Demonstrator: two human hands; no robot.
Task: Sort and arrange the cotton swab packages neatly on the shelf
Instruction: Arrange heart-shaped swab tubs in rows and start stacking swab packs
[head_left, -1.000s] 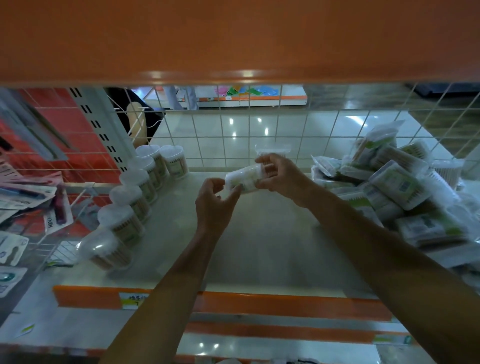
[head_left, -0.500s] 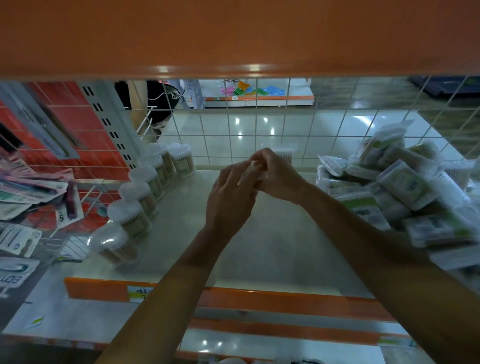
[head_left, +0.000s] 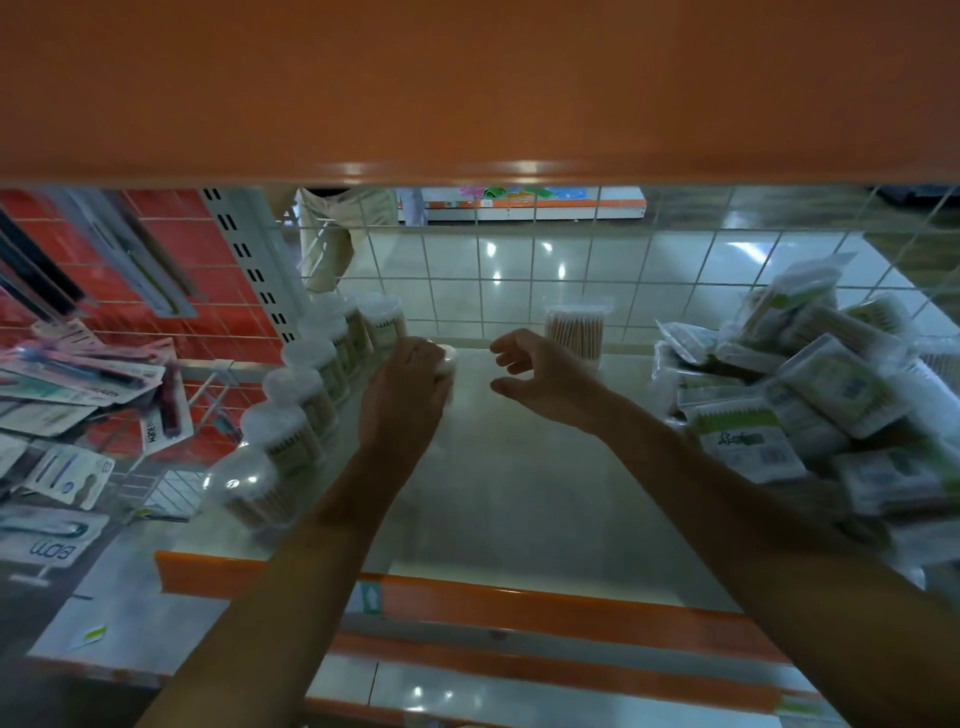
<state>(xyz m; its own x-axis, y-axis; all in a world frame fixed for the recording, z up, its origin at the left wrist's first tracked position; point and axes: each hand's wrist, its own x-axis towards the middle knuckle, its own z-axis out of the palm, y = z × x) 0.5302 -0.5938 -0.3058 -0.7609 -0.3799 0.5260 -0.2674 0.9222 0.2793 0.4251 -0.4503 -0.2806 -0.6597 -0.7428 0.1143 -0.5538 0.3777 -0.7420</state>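
Observation:
My left hand grips a round cotton swab tub at the back left of the shelf, beside a row of several upright tubs along the left edge. Most of the held tub is hidden by my fingers. My right hand hovers to its right, fingers loosely curled, holding nothing. One lone tub stands at the back behind my right hand. A heap of flat green-and-white swab packs fills the shelf's right side.
A wire grid backs the shelf and an orange shelf hangs low overhead. An orange rail runs along the front edge. Carded toothbrush packs hang at the left. A person's legs stand beyond the grid.
My left hand took the tub from my right and carried it left toward the row. My right hand let go and now hangs free.

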